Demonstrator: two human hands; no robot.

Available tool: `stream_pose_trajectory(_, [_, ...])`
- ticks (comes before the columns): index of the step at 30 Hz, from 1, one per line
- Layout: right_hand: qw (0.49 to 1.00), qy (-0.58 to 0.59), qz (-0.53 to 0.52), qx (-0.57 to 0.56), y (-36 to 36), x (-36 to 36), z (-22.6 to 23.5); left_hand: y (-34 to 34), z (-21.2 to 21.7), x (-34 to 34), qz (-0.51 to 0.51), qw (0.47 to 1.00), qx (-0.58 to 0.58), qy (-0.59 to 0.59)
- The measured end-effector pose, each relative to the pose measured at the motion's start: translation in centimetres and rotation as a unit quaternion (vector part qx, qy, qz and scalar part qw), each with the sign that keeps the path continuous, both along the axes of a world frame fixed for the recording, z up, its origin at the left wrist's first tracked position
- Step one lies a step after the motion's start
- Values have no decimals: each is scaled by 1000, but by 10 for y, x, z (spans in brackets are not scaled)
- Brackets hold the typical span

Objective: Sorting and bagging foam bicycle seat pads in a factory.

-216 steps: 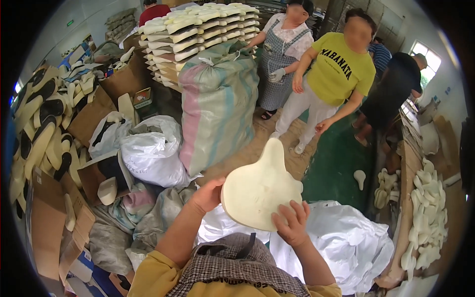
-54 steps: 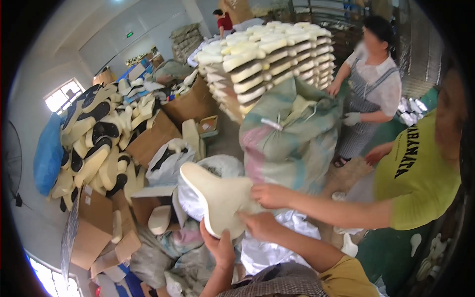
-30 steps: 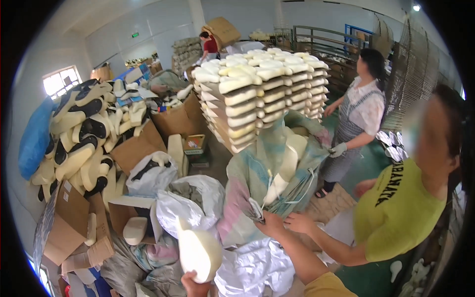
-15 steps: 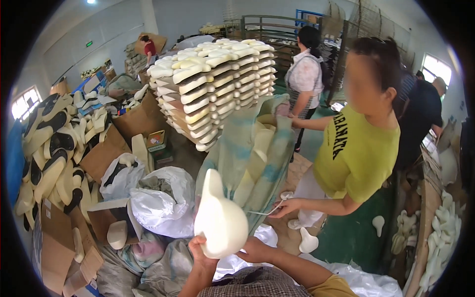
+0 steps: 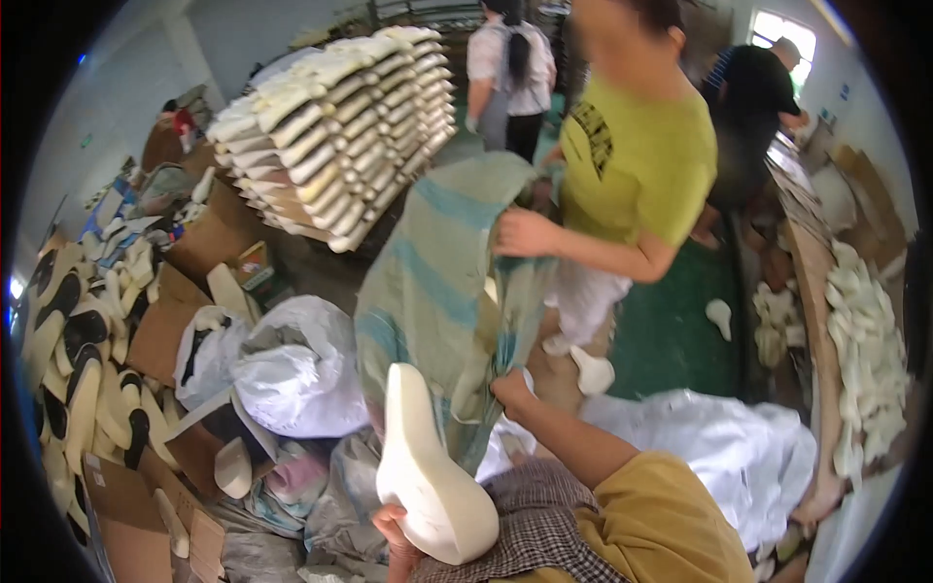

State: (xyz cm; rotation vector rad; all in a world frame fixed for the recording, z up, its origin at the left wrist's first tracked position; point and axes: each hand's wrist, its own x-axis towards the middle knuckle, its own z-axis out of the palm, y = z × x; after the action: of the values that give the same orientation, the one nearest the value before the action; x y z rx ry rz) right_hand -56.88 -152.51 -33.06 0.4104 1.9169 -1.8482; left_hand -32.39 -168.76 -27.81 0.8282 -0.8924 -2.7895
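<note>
Sack mouth is gripped by your right hand while your left hand clutches the cream sole just beside the sack, not yet inside.

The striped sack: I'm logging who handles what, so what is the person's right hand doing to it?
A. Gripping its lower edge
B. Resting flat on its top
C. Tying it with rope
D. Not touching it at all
A: the right hand pinches the lower edge of the striped sack, while the left hand holds a cream foam piece.
</note>
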Motion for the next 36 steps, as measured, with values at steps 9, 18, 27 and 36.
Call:
stream_pose_trajectory(9, [977, -33, -83, -195, 82, 197, 83, -4, 55, 77, 6, 999, -11, 40])
stream_pose_trajectory(18, [932, 56, -89, -346, 174, 314, 131, 44, 52, 191, -2, 989, -52, 138])
stream_pose_trajectory(27, [954, 151, 57, -252, 263, 475, 109, 196, 21, 292, -151, 982, -47, 104])
stream_pose_trajectory(36, [960, 149, 115, -207, 309, 611, 55, 261, -1, 413, -185, 978, -54, 82])
